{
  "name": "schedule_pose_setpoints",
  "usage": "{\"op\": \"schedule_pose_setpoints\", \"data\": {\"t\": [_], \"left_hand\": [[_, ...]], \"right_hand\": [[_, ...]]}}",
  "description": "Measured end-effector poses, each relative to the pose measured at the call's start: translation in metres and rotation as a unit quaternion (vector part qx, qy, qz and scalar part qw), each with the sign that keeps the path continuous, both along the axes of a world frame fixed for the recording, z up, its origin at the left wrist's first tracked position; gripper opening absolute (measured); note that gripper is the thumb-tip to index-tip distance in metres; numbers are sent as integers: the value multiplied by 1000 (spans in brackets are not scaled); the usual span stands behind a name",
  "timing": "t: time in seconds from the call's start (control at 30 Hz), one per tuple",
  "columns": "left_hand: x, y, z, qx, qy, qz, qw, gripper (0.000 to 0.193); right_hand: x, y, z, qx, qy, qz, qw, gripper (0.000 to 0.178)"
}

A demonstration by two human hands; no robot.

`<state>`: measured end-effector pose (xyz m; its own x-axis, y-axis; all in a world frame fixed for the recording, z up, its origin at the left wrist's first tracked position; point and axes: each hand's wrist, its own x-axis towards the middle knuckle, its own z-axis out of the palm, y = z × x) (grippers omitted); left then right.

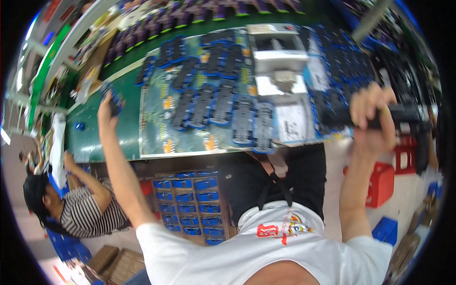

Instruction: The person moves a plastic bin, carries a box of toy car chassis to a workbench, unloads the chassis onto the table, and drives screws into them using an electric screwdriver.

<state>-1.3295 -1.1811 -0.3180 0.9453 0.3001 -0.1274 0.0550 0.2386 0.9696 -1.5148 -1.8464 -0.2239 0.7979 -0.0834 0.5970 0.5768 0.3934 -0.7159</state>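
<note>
At the left, over the green tabletop, my left hand (107, 113) is closed around a small dark blue and black toy car (114, 103). Far to the right, my right hand (373, 107) has its fingers wrapped over a long black cylindrical tool (401, 115); blur hides its exact kind. Between my hands, blue toy cars with black undersides up (204, 105) lie in loose rows on a printed board (156, 137). Two more of these cars (252, 124) rest side by side at the board's front edge.
A white open box (280, 61) stands mid-table beside densely packed dark blue parts (342, 57). Purple and green pieces (190, 16) line the back. Below the table sits a carton of blue cars (190, 204). A co-worker in stripes (92, 209) is at left; a red stool (380, 185) at right.
</note>
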Motion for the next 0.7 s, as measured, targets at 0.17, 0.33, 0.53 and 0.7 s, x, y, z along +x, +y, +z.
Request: {"op": "schedule_pose_setpoints", "data": {"t": [0.17, 0.33, 0.53, 0.7], "left_hand": [[-158, -148, 25, -80, -19, -29, 996, 34], [-274, -261, -31, -266, 9, -83, 960, 45], [-311, -342, -75, -396, 85, -134, 905, 44], [-298, -372, -52, -278, 90, -184, 938, 44]], "right_hand": [[43, 24, 1, 1, -84, -11, 996, 6], [70, 59, -13, -74, -83, -87, 990, 11], [74, 70, -16, -229, -119, -166, 952, 15], [89, 84, -10, -244, -71, -172, 952, 28]]}}
